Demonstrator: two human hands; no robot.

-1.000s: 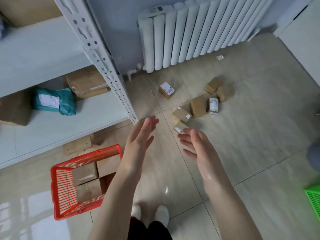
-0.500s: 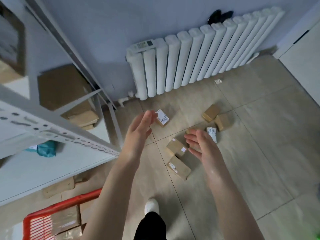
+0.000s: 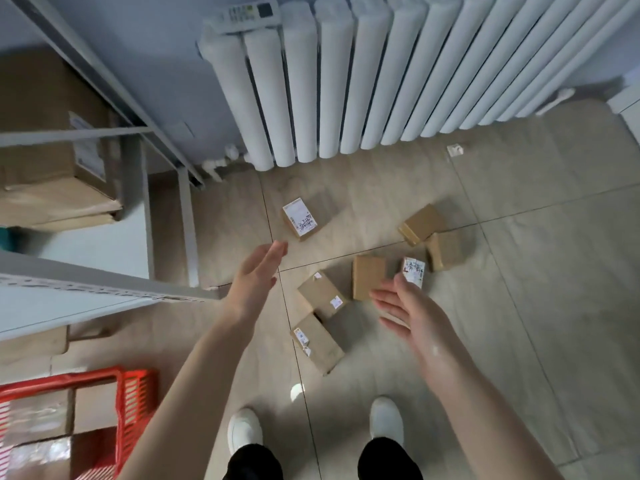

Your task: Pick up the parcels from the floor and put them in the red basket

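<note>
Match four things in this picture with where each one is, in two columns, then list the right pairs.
Things:
1. red basket
2. remote
3. left hand
4. labelled box

Places:
A. on top of the radiator
B. on the floor, nearest the radiator
C. bottom left, boxes inside
D. open, above the floor, holding nothing

Pairs: 1-C, 2-A, 3-D, 4-B

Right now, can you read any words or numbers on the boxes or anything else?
Nothing reads clearly.
Box near the radiator: white label, dark scribbly print, too blurred.
Small box by the right hand: label with red and black marks, too blurred.
Remote on the radiator: buttons, no readable text.
</note>
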